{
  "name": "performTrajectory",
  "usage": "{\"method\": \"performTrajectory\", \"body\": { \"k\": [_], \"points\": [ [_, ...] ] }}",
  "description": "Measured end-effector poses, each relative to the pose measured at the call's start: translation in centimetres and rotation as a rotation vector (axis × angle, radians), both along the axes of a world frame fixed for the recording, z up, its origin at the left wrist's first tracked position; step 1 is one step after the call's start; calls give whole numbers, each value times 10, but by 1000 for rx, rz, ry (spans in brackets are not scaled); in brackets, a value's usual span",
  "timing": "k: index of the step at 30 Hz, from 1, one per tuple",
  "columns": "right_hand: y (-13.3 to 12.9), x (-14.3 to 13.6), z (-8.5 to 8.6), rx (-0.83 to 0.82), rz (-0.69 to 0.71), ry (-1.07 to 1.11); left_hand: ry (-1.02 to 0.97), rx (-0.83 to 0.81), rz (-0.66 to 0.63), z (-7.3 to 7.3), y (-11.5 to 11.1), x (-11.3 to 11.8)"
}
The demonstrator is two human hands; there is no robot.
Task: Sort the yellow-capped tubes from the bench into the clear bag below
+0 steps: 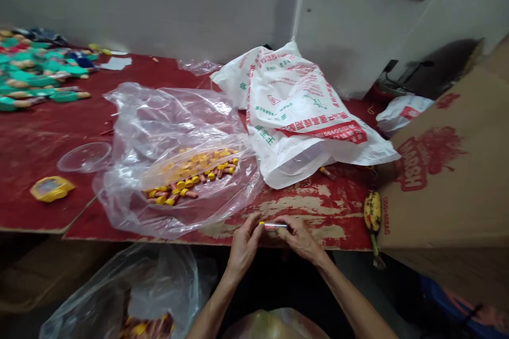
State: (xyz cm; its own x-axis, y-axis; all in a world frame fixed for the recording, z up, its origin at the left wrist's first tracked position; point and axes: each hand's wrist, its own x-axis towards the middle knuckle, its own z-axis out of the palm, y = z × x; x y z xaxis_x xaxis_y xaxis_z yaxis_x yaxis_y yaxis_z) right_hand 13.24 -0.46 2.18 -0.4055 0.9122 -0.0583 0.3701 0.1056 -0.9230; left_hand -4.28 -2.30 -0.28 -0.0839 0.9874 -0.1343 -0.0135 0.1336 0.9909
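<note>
Between my two hands, just over the table's front edge, is a small slim tube (275, 226) with a yellow end and a pale, shiny body. My left hand (244, 241) is closed on the yellow end, and the fingers of my right hand (301, 239) pinch the other end. Ahead and to the left, a clear plastic bag (139, 122) lies flat on the table, with several yellow-capped tubes (191, 183) in and under its film. A white woven sack (294, 111) with red and green print is slumped behind my hands.
Green doll-like pieces (47, 74) are heaped at the far left of the red table (32, 143). Near them are a clear lid (85, 157) and a yellow wrapper (51, 189). At right stand a banana (373, 212) and a cardboard box (457, 185). Below hangs another clear bag (167, 270).
</note>
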Motion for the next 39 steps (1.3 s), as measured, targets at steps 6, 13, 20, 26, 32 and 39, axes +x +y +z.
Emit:
{"method": "performTrajectory", "body": {
  "k": [6,13,20,26,32,39],
  "points": [
    [-18,-21,-28,289,-93,-157,152,-39,59,-10,-12,11],
    [-17,-12,-42,347,-170,-216,82,5,-44,-2,0,28],
    [57,59,-46,545,-335,-591,209,206,220,14,-3,-4],
    [44,31,-49,714,-305,-791,-201,-54,446,1,-28,-48],
    [2,-54,-62,831,231,-535,-500,-224,349,7,-36,-43],
    [-16,-21,-55,1037,413,-487,-750,-258,255,18,-36,-42]
  ]
}}
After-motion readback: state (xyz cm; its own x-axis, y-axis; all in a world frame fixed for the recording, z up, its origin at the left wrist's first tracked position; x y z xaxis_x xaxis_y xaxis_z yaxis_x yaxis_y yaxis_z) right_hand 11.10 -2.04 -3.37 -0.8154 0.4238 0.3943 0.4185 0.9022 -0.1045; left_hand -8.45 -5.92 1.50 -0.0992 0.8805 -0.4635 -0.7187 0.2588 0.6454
